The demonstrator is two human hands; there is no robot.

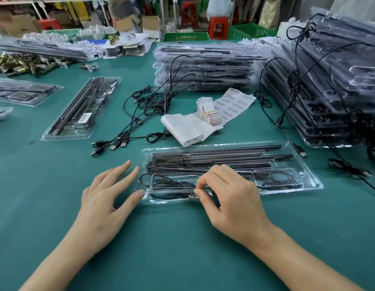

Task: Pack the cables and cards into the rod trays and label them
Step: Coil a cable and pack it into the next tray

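A clear plastic rod tray [308,181] lies in front of me on the green table, with black rods [214,159] in its far slots. A coiled black USB cable [169,183] sits in the tray's near left pocket. My right hand [228,198] pinches this cable near its USB plug [192,195] over the tray's front edge. My left hand [104,198] is spread flat beside the tray's left end, thumb tip touching its corner. A banded bundle of cards [207,111] and barcode label sheets [235,103] lie behind the tray.
Loose USB cables [140,114] sprawl at centre left. A packed tray [77,110] lies to the left. Tall stacks of trays stand behind [205,66] and at the right [329,85]. White label backing sheets [182,127] sit mid-table. Metal parts [25,64] are piled far left.
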